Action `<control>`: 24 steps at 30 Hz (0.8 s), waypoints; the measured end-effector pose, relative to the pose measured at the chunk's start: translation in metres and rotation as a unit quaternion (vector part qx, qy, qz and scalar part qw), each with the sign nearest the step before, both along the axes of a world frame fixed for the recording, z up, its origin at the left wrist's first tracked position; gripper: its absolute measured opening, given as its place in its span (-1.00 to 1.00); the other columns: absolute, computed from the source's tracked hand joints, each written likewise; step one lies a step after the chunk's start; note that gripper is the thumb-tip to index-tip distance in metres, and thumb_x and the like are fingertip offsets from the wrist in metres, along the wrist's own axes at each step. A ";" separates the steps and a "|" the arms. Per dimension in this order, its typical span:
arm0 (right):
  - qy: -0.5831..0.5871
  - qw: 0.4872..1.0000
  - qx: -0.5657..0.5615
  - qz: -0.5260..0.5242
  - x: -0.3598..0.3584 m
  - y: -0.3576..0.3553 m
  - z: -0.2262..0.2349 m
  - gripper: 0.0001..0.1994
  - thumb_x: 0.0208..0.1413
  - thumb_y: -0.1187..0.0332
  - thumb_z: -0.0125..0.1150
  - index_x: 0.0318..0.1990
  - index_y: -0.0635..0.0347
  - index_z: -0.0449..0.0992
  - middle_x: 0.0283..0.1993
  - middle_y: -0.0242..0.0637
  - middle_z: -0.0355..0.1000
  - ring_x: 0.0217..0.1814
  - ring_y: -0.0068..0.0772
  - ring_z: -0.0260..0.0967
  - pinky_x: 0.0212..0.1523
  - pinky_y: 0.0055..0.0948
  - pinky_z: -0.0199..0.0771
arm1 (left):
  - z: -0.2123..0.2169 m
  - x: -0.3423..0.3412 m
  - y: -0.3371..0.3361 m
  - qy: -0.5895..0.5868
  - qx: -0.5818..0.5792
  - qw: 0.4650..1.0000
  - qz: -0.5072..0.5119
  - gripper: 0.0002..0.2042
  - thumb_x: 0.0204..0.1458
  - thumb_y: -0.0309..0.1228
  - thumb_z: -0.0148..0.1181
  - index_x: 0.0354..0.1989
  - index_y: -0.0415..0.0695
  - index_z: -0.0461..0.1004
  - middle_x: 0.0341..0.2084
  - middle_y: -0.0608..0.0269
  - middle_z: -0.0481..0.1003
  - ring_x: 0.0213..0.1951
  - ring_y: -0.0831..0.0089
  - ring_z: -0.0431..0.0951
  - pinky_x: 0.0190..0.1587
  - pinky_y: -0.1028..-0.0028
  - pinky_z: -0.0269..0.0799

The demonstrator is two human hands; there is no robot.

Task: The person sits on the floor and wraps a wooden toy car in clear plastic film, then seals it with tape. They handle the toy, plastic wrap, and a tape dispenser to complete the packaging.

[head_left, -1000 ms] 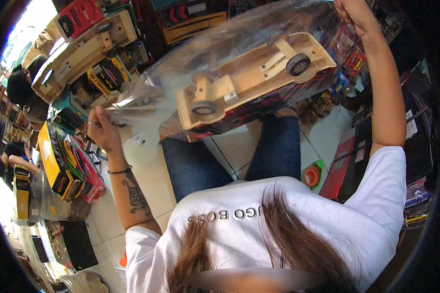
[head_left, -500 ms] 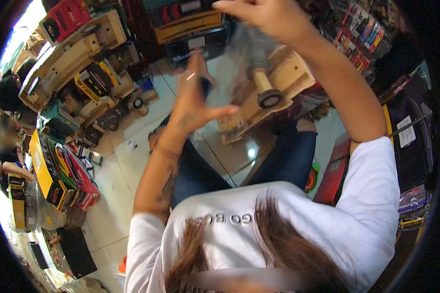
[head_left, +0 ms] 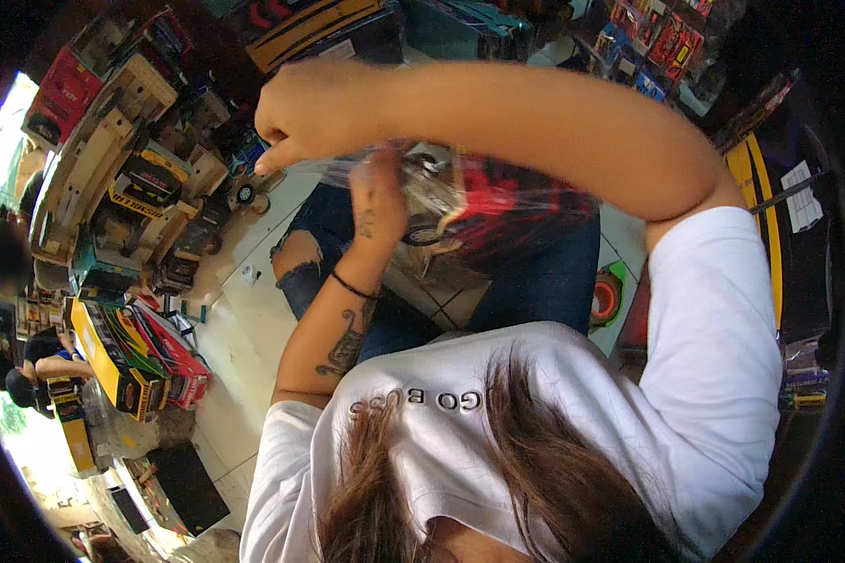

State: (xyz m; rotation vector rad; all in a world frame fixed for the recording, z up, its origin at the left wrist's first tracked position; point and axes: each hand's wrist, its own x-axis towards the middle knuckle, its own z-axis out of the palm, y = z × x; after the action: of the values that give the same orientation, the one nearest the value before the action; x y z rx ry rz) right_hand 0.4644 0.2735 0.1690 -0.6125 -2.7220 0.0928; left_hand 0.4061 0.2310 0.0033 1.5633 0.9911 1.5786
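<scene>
the clear plastic bag (head_left: 460,192) with a red and black toy car box (head_left: 507,206) inside it sits over the person's lap, above the knees of the ripped blue jeans (head_left: 310,258), just past the middle of the view. the left hand (head_left: 377,192) comes up from below, fingers pressed into the near left side of the bag's film and gripping it. the right hand (head_left: 305,113) crosses over from the right with its forearm stretched across the top of the bag; it is clenched into a fist, pinching the film at the bag's far left edge. a black wristband (head_left: 352,286) circles the left wrist. to the left, on the pale tiled floor (head_left: 244,328), boxed toy vehicles lie in a heap, with a yellow toy box (head_left: 103,352) near the left rim and cardboard trays (head_left: 94,159) farther off. to the right of the lap, a red tape roll (head_left: 606,298) rests on the floor.
</scene>
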 end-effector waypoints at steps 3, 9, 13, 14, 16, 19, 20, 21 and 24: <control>-0.041 0.994 -0.004 0.100 0.053 -0.006 0.026 -0.53 0.03 -0.04 0.19 -0.18 0.25 0.53 -0.27 -0.11 0.52 -0.31 -0.18 0.49 -0.27 -0.23 0.47 | -0.002 -0.032 0.012 -0.130 -0.087 0.987 0.025 -0.58 0.24 -0.11 -0.14 -0.21 -0.27 0.47 -0.33 0.25 0.48 -0.32 0.47 0.45 -0.23 0.44 0.35; -0.172 0.977 -0.127 0.019 0.120 -0.014 0.047 -0.77 0.01 0.25 0.25 -0.42 0.27 0.52 -0.40 -0.19 0.46 -0.32 -0.34 0.42 -0.24 -0.34 0.38 | 0.006 -0.075 0.006 -0.279 -0.166 0.943 0.078 -0.44 0.22 0.00 -0.18 0.01 -0.34 0.37 -0.05 0.11 0.44 -0.08 0.35 0.47 -0.02 0.38 0.36; 0.297 0.955 -0.016 0.024 0.113 0.019 0.017 -0.85 0.04 0.36 0.19 -0.34 0.27 0.46 -0.20 -0.16 0.40 -0.25 -0.37 0.37 -0.25 -0.37 0.37 | -0.020 -0.108 0.005 -0.284 -0.202 0.931 0.110 -0.47 0.23 0.00 -0.24 0.12 -0.22 0.30 0.00 0.03 0.41 -0.01 0.27 0.45 0.05 0.24 0.35; 0.398 0.917 -0.017 -0.036 0.117 0.021 0.006 -0.84 0.05 0.37 0.18 -0.26 0.27 0.45 -0.13 -0.15 0.37 -0.23 -0.40 0.35 -0.24 -0.39 0.36 | -0.033 -0.121 0.005 -0.279 -0.185 0.936 0.110 -0.48 0.23 -0.03 -0.24 0.12 -0.21 0.30 -0.04 0.03 0.43 -0.06 0.26 0.48 -0.01 0.28 0.42; 0.420 0.886 -0.191 -0.049 0.104 0.007 -0.058 -0.66 0.15 0.22 0.05 0.00 0.23 0.37 0.05 -0.17 0.33 -0.04 -0.35 0.34 -0.05 -0.34 0.35 | -0.059 -0.152 0.006 -0.271 -0.152 0.949 0.057 -0.49 0.21 -0.04 -0.21 0.13 -0.21 0.29 -0.11 0.02 0.46 -0.13 0.25 0.52 -0.10 0.36 0.49; 0.350 0.872 -0.246 -0.239 0.085 -0.032 -0.165 -0.45 0.22 0.04 -0.01 0.23 0.25 0.22 0.20 0.03 0.26 0.27 -0.13 0.21 0.25 -0.29 0.16 | -0.096 -0.194 0.009 -0.070 -0.060 0.993 0.069 -0.46 0.18 -0.03 -0.12 0.16 -0.21 0.25 -0.12 0.01 0.47 -0.17 0.24 0.54 -0.16 0.46 0.53; 0.349 0.868 -0.252 -0.246 0.089 -0.050 -0.197 -0.37 0.22 0.01 -0.05 0.26 0.34 0.14 0.26 0.11 0.16 0.36 -0.04 0.07 0.32 -0.29 0.03 | -0.107 -0.202 0.009 -0.008 -0.031 0.993 0.113 -0.45 0.16 -0.02 -0.10 0.17 -0.21 0.24 -0.11 0.01 0.46 -0.16 0.25 0.54 -0.16 0.47 0.53; 0.338 0.827 -0.332 -0.302 0.085 -0.058 -0.224 -0.30 0.23 -0.03 -0.11 0.30 0.39 0.02 0.36 0.10 -0.01 0.43 -0.04 -0.09 0.39 -0.26 -0.15 | -0.115 -0.209 0.009 0.054 -0.002 0.986 0.155 -0.44 0.15 -0.02 -0.08 0.18 -0.20 0.23 -0.09 0.00 0.46 -0.15 0.25 0.53 -0.16 0.48 0.53; 0.259 0.811 -0.371 -0.370 0.082 -0.086 -0.268 -0.24 0.24 -0.09 -0.24 0.33 0.44 -0.13 0.42 0.11 -0.23 0.49 -0.03 -0.30 0.42 -0.20 -0.33 | -0.129 -0.214 0.007 0.229 0.090 0.929 0.275 -0.40 0.12 0.00 -0.01 0.20 -0.18 0.19 -0.04 -0.01 0.43 -0.11 0.26 0.52 -0.15 0.51 0.53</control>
State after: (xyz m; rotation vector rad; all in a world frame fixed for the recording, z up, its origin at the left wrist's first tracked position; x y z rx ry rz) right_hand 0.5460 0.1877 -0.0992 -1.5417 -1.6841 0.9839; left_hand 0.1926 0.2378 -0.1260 1.9476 1.7002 1.7363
